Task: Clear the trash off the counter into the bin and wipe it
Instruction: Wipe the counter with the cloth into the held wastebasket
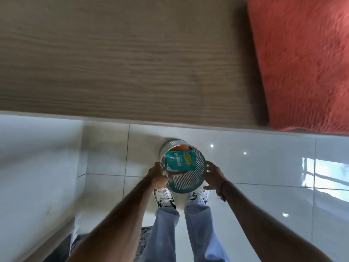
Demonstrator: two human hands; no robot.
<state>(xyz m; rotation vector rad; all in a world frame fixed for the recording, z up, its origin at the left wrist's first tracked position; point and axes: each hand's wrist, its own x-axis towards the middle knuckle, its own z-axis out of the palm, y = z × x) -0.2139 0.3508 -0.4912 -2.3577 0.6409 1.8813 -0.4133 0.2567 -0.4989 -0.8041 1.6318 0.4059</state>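
Head view, step: judged mid-clearing; both hands at the perforated metal bin (190,183), lower centre of the frame, on the tiled floor (264,167).
Left hand (157,175): fingers wrapped on the bin's left rim.
Right hand (214,175): fingers spread, beside the right rim; contact unclear.
Bin contents: teal snack packet (179,160); something orange behind it.
Counter (122,57): upper frame, bare wood, blurred.
Next: likely setting the bin down, then wiping.

The bench (120,59) looks like wood, brown with fine lines, and it is dull, not shiny. The cloth (302,59) on it is red and bumpy. The floor (264,167) is white tile, smooth and very shiny. The bin (186,178) looks like shiny metal with many small slits. The packet (180,159) inside is blue-green and glossy. The jeans (198,224) are soft blue cloth.
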